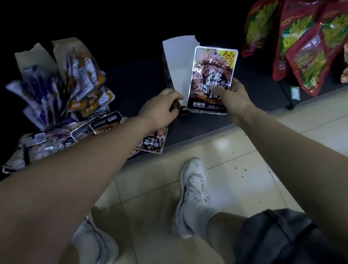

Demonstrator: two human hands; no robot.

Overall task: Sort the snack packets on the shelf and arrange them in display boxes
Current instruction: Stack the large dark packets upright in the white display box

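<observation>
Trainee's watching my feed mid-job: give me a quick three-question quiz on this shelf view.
1. True or false: the right hand holds a black packet marked 10%.
2. Which hand grips the lower corner of the white-flapped display box? A) left hand B) right hand C) neither
3. Fill in: the red bags stand on the shelf to the ___ of that box.
Key: 1 true; 2 A; 3 right.
</observation>
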